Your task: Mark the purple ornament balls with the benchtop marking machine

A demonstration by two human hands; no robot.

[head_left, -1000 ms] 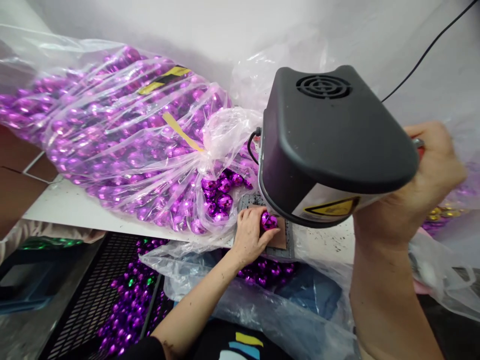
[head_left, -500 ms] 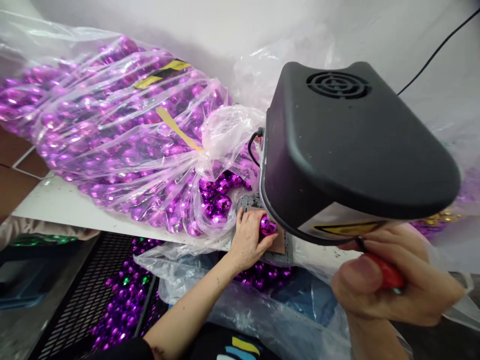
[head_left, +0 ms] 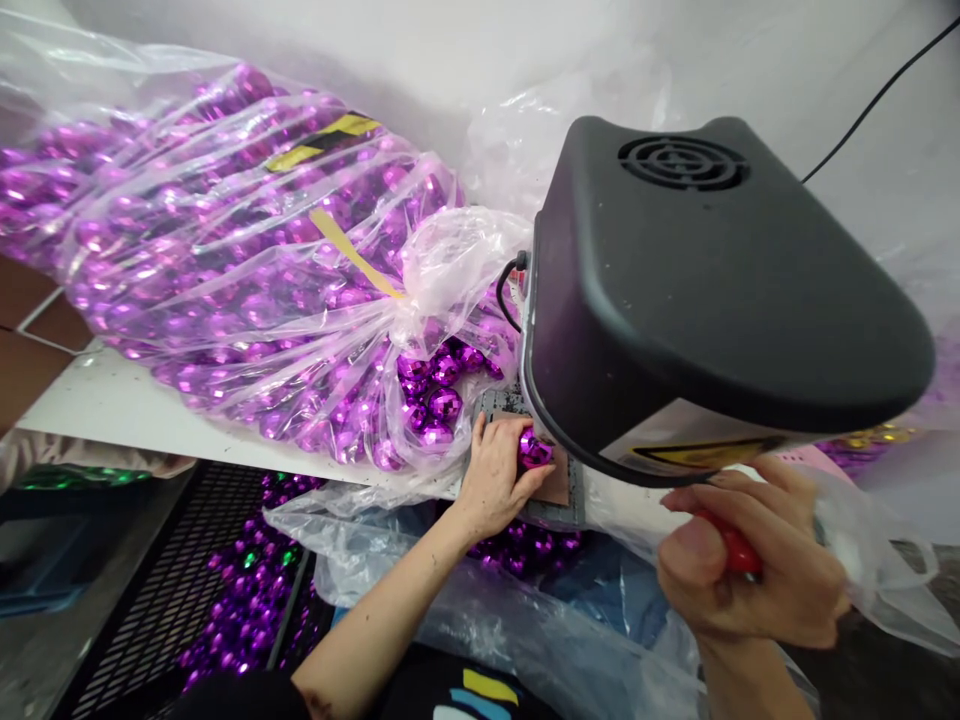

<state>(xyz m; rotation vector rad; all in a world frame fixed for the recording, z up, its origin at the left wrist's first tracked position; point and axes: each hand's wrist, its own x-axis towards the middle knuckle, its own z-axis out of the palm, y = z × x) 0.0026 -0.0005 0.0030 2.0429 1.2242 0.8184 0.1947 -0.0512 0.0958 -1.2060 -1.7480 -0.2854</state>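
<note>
My left hand (head_left: 495,470) is closed around a shiny purple faceted ball (head_left: 535,447), holding it on a brown pad (head_left: 553,488) over a grey metal base. Above it rises a black machine housing (head_left: 705,290) with a round vent and a yellow warning label. My right hand (head_left: 757,560) wraps round a red handle (head_left: 733,548) below the front of the housing. The palm hides part of the handle. More purple balls (head_left: 445,404) lie in the mouth of a clear plastic bag just left of my left hand.
A large tied clear bag (head_left: 225,250) full of purple balls fills the left of the white table (head_left: 97,410). Below stands a black mesh crate (head_left: 142,590) with purple and a few green balls. An open plastic bag (head_left: 540,620) with purple balls hangs under the table edge.
My right hand has moved a little to the left with the red handle. My left hand stays on the ball at the pad.
</note>
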